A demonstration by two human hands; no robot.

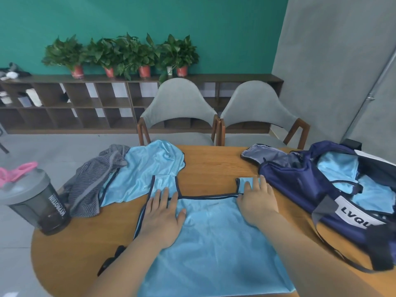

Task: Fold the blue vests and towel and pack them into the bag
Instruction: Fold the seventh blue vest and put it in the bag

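Note:
A light blue vest (214, 239) with dark trim lies flat on the wooden table (205, 163) in front of me. My left hand (164, 215) presses flat on its left shoulder strap. My right hand (258, 202) presses flat on its right shoulder strap. Another blue vest (147, 170) lies crumpled at the back left, beside a grey striped towel (94, 183). The navy bag (334, 189) stands open on the right, with blue fabric (338, 166) inside.
A dark shaker bottle (36, 202) stands at the table's left edge, with a pink item (17, 171) behind it. A black object (111, 258) lies near my left forearm. Two grey chairs (177, 110) face the table's far side.

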